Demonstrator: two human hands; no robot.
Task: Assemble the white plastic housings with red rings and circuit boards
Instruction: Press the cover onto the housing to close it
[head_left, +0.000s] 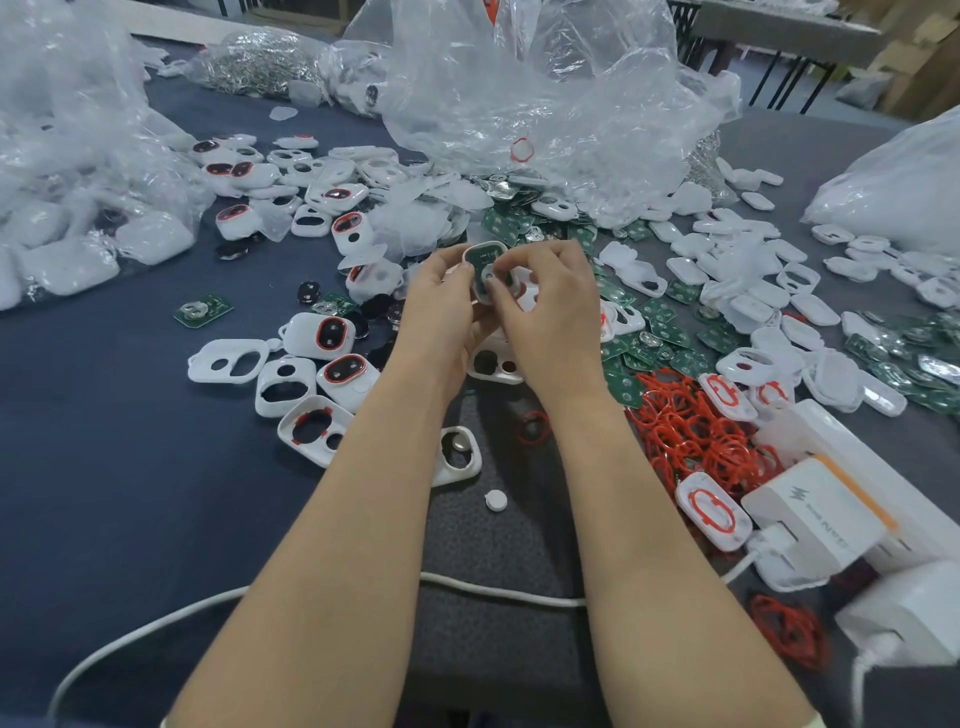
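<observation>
Both hands hold one white plastic housing (487, 270) above the table's middle, with a green circuit board seated in its open face. My left hand (447, 306) grips its left side, thumb on the rim. My right hand (550, 306) pinches its right side, fingers curled over the board. Loose red rings (696, 431) lie heaped at the right. Green circuit boards (649, 332) are scattered behind the hands. Several white housings (311, 374), some with red rings fitted, lie to the left.
Crumpled clear plastic bags (545, 88) fill the back and left. White power adapters and a power strip (831, 514) sit at the right, with a white cable (493, 592) crossing under my forearms. A small white round cap (496, 500) lies near the cable.
</observation>
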